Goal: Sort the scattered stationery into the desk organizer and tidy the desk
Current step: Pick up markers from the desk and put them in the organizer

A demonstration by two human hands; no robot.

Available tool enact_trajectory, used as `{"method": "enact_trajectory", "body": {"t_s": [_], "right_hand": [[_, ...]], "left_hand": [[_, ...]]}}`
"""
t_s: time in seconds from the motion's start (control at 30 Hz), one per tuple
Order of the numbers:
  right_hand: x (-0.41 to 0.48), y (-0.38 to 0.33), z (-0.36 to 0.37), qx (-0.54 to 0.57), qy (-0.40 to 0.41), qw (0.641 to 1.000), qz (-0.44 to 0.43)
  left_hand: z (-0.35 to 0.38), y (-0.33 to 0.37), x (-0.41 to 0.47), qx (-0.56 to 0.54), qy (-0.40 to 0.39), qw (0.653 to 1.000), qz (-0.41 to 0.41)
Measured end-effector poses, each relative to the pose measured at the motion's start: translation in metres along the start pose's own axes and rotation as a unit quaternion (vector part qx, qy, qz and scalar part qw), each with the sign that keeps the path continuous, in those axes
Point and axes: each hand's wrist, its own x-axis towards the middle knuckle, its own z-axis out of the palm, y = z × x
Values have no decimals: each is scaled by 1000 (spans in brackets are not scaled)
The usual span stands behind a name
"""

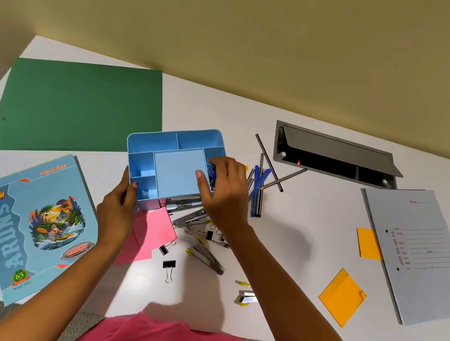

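1. Blue item (211, 171), small and too blurred to name, sits pinched under the curled fingers (219, 163) of your right hand (226, 191), with the thumb closing on it from the near side.
2. That hand hovers at the rim of the organizer's right-hand compartment. Lower the item below the wall before you release it. It looks light, and a drop from height could bounce it out.
3. Left hand (118, 206): fingers wrap the near-left wall of the organizer (145, 142) and the thumb hooks over the rim. That is a grasp, not a rest. Brace with it so the box doesn't skid on the desk (292, 256).
4. Organizer: light blue plastic with several compartments, mid-desk. The visible cells look mostly empty. Its near edge overlaps the pink sticky notes (151, 232) and the chrome metal tools (189, 215). I cannot tell whether it sits flat.
5. Loose and unsorted, by my read:
   - pens and pencils (257, 193) in a pile just right of the box
   - binder clips (169, 265) near your forearms
   - staple strips (245, 297)
   - orange sticky notes (342, 297), well apart to the right
6. Long items likely suit the rear cells and clips the small ones.
7. Green folder (79, 110), notebook (36, 225) and grey file (423, 257) lie flat at the desk edges. Stack them last.
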Motion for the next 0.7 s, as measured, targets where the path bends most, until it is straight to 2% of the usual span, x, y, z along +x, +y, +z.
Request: {"method": "enact_trajectory", "body": {"t_s": [0.1, 0.23, 0.37, 0.47, 0.7], "right_hand": [[8, 5, 1, -51, -16, 997, -48], [35, 6, 3, -111, -122, 986, -3], [50, 6, 16, -180, -100, 978, -45], [53, 14, 26, -198, -140, 968, -60], [54, 14, 24, -145, -96, 985, -19]], "left_hand": [[0, 0, 0, 2, 0, 1000, 2], [-1, 3, -2, 9, -4, 1000, 9], [-2, 4, -2, 13, -6, 1000, 15], [-2, 5, -3, 5, -7, 1000, 13], [-2, 4, -2, -1, -11, 1000, 13]]}}
